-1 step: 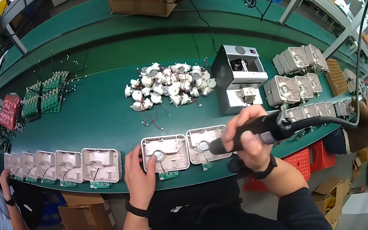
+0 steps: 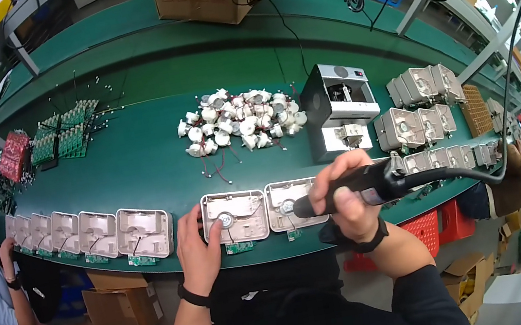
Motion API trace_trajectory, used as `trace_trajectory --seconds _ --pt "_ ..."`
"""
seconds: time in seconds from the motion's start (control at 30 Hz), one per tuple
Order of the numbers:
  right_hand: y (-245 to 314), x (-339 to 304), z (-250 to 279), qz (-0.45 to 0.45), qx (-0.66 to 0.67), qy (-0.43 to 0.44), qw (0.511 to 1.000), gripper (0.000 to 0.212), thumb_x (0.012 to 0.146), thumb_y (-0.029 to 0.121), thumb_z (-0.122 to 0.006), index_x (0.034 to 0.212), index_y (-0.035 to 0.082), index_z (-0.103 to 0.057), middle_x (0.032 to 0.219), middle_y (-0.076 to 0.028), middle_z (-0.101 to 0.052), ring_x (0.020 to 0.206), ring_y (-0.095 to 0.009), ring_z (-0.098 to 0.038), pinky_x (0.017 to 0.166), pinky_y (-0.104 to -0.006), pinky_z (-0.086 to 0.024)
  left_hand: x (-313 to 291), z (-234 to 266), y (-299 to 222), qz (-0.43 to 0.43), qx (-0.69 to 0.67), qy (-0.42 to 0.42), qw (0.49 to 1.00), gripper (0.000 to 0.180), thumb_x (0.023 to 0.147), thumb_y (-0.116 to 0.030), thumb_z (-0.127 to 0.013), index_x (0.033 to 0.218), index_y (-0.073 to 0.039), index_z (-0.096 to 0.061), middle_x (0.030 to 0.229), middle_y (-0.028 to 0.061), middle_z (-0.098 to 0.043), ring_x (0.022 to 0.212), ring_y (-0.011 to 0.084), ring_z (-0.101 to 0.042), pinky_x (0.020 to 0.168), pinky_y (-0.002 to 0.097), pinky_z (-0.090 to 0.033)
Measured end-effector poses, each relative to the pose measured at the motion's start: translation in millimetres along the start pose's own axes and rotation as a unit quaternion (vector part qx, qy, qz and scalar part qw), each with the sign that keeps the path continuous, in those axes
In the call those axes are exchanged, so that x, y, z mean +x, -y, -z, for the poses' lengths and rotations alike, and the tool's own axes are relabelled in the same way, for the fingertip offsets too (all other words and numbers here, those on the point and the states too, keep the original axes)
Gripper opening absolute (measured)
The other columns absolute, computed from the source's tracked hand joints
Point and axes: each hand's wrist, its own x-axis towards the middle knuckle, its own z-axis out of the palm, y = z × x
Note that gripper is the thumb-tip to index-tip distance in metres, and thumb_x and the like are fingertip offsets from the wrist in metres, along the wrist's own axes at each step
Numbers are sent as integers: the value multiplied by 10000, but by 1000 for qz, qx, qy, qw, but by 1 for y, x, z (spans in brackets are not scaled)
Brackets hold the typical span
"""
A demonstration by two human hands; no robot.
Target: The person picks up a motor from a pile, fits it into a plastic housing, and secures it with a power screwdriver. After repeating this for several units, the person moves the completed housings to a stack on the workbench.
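Note:
My left hand (image 2: 197,254) grips the left wall of a white plastic housing (image 2: 247,223), fingers outside and thumb reaching in to the round metal speaker (image 2: 226,222). A small green circuit board (image 2: 240,248) hangs by a wire at its near edge. Closed around a black electric screwdriver (image 2: 375,186), my right hand (image 2: 356,212) holds it nearly level, its cable running off right. The tool's narrow end is over a second white housing (image 2: 292,187), beside another round speaker (image 2: 287,207); whether it touches cannot be made out. The hand hides that housing's right side.
More housings (image 2: 144,231) line the left edge. Beyond lie a pile of white parts with wires (image 2: 240,121), a grey-black machine (image 2: 339,108) and circuit boards (image 2: 69,129). Stacked housings (image 2: 403,127) stand right. A co-worker's hand (image 2: 6,250) is at far left; cardboard boxes (image 2: 123,309) sit below.

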Motion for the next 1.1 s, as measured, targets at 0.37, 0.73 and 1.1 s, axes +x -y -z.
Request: trace_trajectory --seconds 0.37,0.73,1.1 --pt "-37 4 -12 -36 -18 21 999 312 888 -27 -673 1105 22 -455 871 -112 -649 738 -112 -602 671 -284 -525 -2 0 10 -3 -16 6 1000 477 919 -189 -714 1329 -1 -561 1186 160 -603 1002 309 -645 876 413 -524" --pt "-52 -2 -17 -16 -18 43 999 275 854 -20 -711 1044 -8 -512 863 -106 -695 726 -106 -641 656 -270 -548 1 2 8 16 -22 17 999 458 907 -197 -725 1302 -15 -582 1134 150 -614 990 303 -648 861 413 -524" --pt "-6 6 2 38 -99 8 994 261 942 84 -617 1128 59 -436 851 -118 -627 680 -136 -585 634 -295 -524 -4 -1 11 15 -31 21 999 417 880 -130 -746 1255 -17 -604 1009 108 -578 857 266 -594 769 360 -505"
